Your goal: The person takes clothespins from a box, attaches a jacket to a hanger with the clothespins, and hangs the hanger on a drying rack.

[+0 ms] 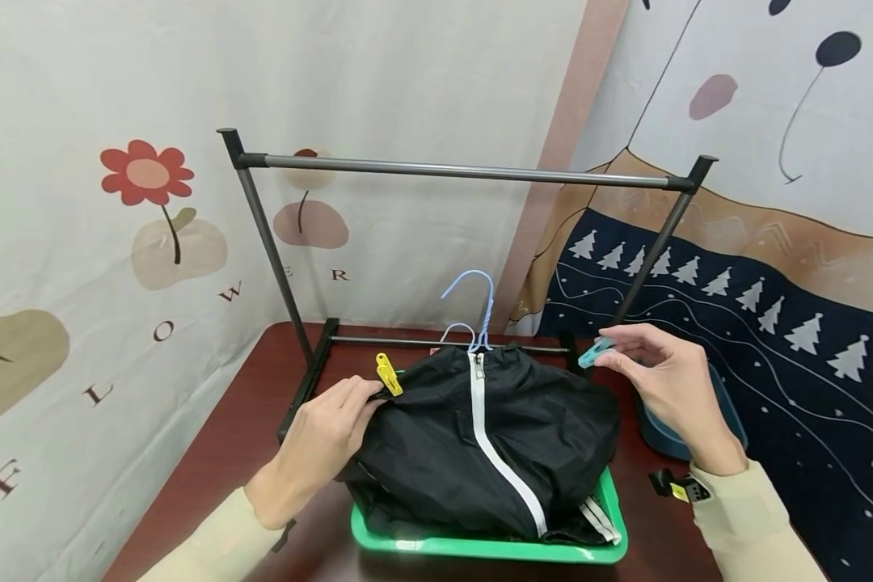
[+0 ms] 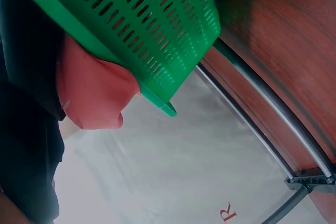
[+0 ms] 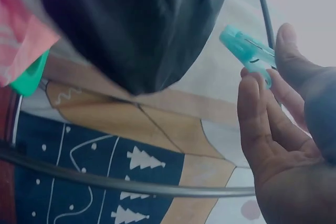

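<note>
A black zip-up jacket (image 1: pixel 422 428) with a white zipper band lies over the green basket (image 1: pixel 487 548), a blue hanger's hook (image 1: pixel 489 303) rising from its top. My left hand (image 1: pixel 323 436) pinches the jacket's left edge. A yellow clothespin (image 1: pixel 388 374) is clipped to the fabric beside those fingertips. Off the jacket's right side, my right hand (image 1: pixel 669 380) pinches a teal clothespin (image 1: pixel 595 353) between thumb and fingers. In the right wrist view the teal clothespin (image 3: pixel 245 51) points toward the black fabric (image 3: pixel 142 30), apart from it. The left wrist view leaves the left fingertips hidden.
Behind the basket stands a metal rack with a horizontal top bar (image 1: pixel 436 169). A blue bin (image 1: pixel 658 432) sits on the dark red table (image 1: pixel 240 440), partly behind my right hand. Pink fabric (image 2: pixel 94 87) hangs over the basket's rim. Printed cloth (image 1: pixel 436 81) backs the table.
</note>
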The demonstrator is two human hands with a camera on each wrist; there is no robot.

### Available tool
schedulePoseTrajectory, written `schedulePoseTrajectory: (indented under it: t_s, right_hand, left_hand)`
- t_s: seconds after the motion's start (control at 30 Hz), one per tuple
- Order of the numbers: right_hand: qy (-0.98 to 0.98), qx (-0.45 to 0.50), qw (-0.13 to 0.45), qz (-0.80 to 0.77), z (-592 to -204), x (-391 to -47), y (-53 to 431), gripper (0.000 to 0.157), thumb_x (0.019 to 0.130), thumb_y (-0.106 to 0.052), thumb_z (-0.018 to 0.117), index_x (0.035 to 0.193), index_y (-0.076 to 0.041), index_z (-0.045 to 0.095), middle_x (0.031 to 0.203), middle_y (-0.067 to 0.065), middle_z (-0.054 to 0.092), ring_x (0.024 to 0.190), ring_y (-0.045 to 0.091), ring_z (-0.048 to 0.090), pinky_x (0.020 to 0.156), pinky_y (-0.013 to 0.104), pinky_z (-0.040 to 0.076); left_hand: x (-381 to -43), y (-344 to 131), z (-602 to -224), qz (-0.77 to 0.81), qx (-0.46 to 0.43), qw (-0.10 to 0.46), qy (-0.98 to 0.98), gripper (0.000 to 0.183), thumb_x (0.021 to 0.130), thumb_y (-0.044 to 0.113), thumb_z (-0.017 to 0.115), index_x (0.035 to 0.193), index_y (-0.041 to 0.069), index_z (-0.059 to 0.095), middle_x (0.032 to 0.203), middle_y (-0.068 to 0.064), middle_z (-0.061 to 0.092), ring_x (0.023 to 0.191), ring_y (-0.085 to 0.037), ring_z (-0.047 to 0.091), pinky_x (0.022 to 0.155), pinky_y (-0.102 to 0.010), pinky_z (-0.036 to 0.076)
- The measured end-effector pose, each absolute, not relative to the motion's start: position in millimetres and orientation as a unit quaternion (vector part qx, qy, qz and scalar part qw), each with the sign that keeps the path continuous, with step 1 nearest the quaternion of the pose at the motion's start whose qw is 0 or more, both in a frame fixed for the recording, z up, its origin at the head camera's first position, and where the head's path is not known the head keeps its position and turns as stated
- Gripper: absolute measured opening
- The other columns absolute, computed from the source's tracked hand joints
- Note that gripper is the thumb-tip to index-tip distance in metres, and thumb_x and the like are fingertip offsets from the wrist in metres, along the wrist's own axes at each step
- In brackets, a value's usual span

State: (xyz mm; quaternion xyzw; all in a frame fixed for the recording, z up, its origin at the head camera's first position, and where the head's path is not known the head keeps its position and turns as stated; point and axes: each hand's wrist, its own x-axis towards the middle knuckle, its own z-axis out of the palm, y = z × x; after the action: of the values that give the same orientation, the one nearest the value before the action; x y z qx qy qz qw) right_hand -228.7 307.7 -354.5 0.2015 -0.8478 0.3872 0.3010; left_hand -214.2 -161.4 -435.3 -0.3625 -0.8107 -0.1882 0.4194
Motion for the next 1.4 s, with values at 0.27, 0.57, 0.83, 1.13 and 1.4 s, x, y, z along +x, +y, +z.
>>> schedulePoseTrajectory:
  t_s: [0.27, 0.57, 0.83, 1.13, 1.4]
  right_hand:
    - [-0.838, 0.211, 0.277, 0.42, -347, -230, 297, 0.05, 0.093, 0.01, 0.092, 0.139, -0.009, 0.084, 0.11, -0.01, 0.088, 0.097, -0.009, 0.08, 0.093, 0.008, 0.061]
    - [-0.822, 0.209, 0.249, 0.467, -339, -229, 284, 0.037, 0.094, 0.01, 0.091, 0.127, -0.005, 0.087, 0.112, -0.017, 0.088, 0.096, -0.002, 0.085, 0.092, 0.014, 0.066]
    - [-0.817, 0.205, 0.255, 0.474, -339, -229, 275, 0.03, 0.095, 0.009, 0.092, 0.122, -0.003, 0.087, 0.106, -0.018, 0.088, 0.089, -0.001, 0.085, 0.088, 0.015, 0.067]
    - [-0.826, 0.179, 0.281, 0.454, -340, -228, 268, 0.022, 0.095, 0.004, 0.094, 0.112, -0.008, 0.089, 0.101, -0.02, 0.087, 0.082, -0.003, 0.082, 0.079, 0.014, 0.065]
    - [-0.819, 0.19, 0.296, 0.454, -341, -229, 262, 0.018, 0.093, 0.005, 0.095, 0.103, -0.008, 0.09, 0.098, -0.024, 0.085, 0.067, 0.006, 0.074, 0.059, 0.017, 0.054]
  left_hand:
    - [-216, -161, -433, -0.182, -0.373, 0.44, -0.796, 0.039, 0.126, 0.027, 0.049, 0.122, -0.001, 0.075, 0.102, -0.009, 0.076, 0.083, -0.018, 0.073, 0.07, -0.034, 0.065]
    - [-216, -161, -431, -0.183, -0.372, 0.443, -0.795, 0.038, 0.126, 0.028, 0.049, 0.122, -0.001, 0.075, 0.101, -0.008, 0.075, 0.083, -0.018, 0.073, 0.07, -0.034, 0.066]
    - [-215, -161, -432, -0.184, -0.367, 0.431, -0.804, 0.038, 0.126, 0.028, 0.049, 0.122, -0.001, 0.074, 0.1, -0.008, 0.074, 0.083, -0.018, 0.072, 0.07, -0.034, 0.065]
    - [-215, -161, -432, -0.182, -0.37, 0.437, -0.799, 0.037, 0.126, 0.027, 0.05, 0.122, -0.001, 0.075, 0.1, -0.008, 0.074, 0.081, -0.018, 0.071, 0.069, -0.033, 0.064]
    - [-214, -161, -433, -0.181, -0.372, 0.446, -0.794, 0.037, 0.126, 0.026, 0.05, 0.122, -0.001, 0.075, 0.1, -0.008, 0.075, 0.081, -0.018, 0.072, 0.069, -0.034, 0.065]
